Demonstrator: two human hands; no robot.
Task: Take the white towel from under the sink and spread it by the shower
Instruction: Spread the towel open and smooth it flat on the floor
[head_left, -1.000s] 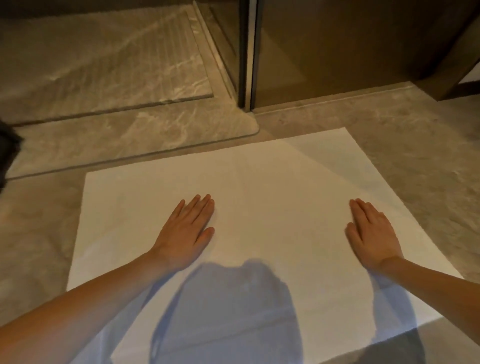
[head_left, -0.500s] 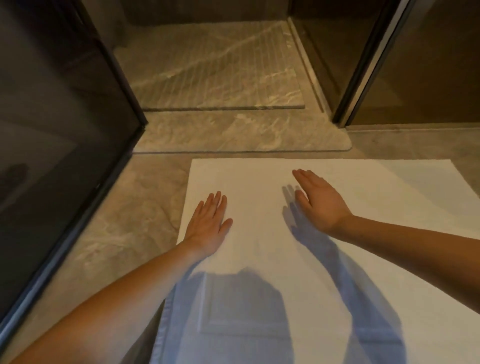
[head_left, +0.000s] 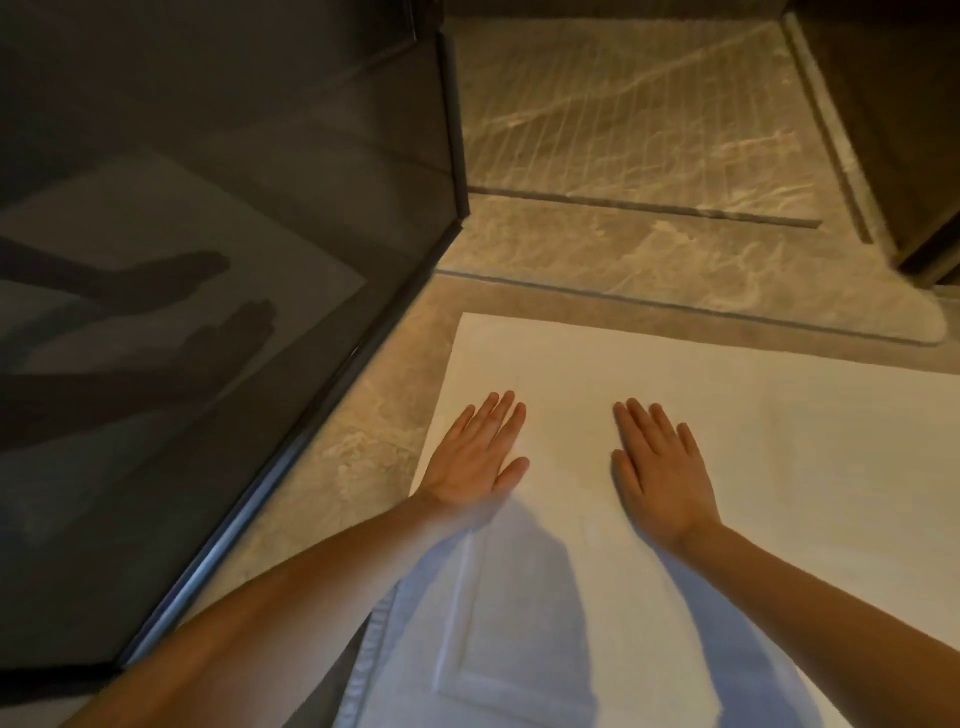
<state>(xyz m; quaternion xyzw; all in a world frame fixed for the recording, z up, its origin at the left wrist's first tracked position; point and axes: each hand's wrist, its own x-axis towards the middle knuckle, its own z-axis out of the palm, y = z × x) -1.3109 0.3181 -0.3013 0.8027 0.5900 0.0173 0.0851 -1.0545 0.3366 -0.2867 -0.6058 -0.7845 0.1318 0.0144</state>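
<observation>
Fingers (head_left: 506, 415) straight — left hand (head_left: 478, 457) and right hand (head_left: 660, 467) palm-down, seemingly flat, on white towel (head_left: 753, 415).

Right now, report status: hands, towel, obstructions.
Left hand and right hand flat on white towel. Towel spread on floor before shower threshold. Dark glass panel to its left, apart.

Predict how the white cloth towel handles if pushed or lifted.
Probably floppy: the white rectangular cloth towel lies flat; a lifted corner would drape. Pushed, it likely slides or bunches on the smooth beige stone floor.
</observation>
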